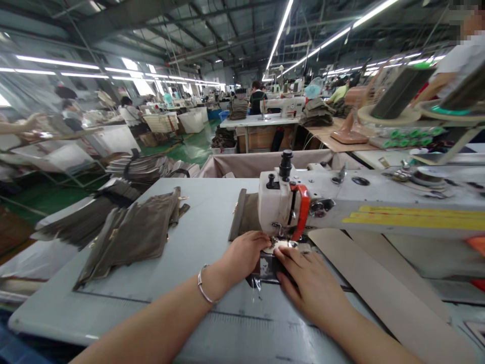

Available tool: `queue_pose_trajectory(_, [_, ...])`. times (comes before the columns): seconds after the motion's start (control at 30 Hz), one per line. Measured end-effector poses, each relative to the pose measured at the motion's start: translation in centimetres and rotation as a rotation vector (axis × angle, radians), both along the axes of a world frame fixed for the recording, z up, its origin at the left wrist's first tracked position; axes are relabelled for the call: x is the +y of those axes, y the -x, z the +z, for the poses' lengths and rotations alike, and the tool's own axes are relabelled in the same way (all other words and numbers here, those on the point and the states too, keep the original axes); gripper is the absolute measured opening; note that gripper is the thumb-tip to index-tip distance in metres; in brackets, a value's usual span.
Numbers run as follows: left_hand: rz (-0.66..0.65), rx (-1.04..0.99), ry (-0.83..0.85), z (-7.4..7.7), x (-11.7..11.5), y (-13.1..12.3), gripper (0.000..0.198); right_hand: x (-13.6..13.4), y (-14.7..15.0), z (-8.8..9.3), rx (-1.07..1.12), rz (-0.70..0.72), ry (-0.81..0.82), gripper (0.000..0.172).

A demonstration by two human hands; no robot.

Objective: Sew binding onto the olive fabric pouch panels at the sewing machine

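Grey-brown fabric (245, 216) shows beside the sewing machine (275, 202), apparently mid-work | left hand (243, 257) bunches there, grip unclear; right hand (311, 279) lies flat, thumb apart | pile (142, 235) leftward, done or pending unclear

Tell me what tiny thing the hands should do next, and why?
Maybe the left hand and the right hand should gently guide the small pale piece along, because both hands are at it, just below the sewing machine's head.
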State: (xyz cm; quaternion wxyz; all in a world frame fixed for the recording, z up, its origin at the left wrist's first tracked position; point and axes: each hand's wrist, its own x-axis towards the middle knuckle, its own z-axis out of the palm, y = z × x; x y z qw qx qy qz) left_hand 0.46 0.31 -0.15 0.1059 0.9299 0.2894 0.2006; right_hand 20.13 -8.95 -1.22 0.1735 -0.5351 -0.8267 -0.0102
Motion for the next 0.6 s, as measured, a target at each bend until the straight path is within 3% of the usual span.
queue_pose_trajectory(0.27, [-0.046,-0.062,0.008,-1.1,0.1,0.4,0.033,-0.3,0.2,1.0,0.014,0.012,0.018,0.034])
queue_pose_trajectory(0.4, [-0.051,-0.062,-0.013,-1.2,0.2,0.3,0.035,-1.8,-2.7,2.2,-0.007,0.0,0.013,0.028])
queue_pose_trajectory(0.47, [-0.058,-0.038,-0.02,-1.0,0.3,0.4,0.035,-3.2,-5.4,2.4,-0.06,-0.142,-0.055,0.03])
queue_pose_trajectory(0.57, [-0.077,-0.008,-0.04,-0.7,0.4,0.5,0.035,-5.3,-9.5,1.7,-0.215,-0.48,-0.146,0.056])
queue_pose_trajectory(0.6, [-0.082,0.003,-0.054,-0.7,0.4,0.6,0.035,-5.8,-10.5,1.4,-0.244,-0.521,-0.134,0.061])
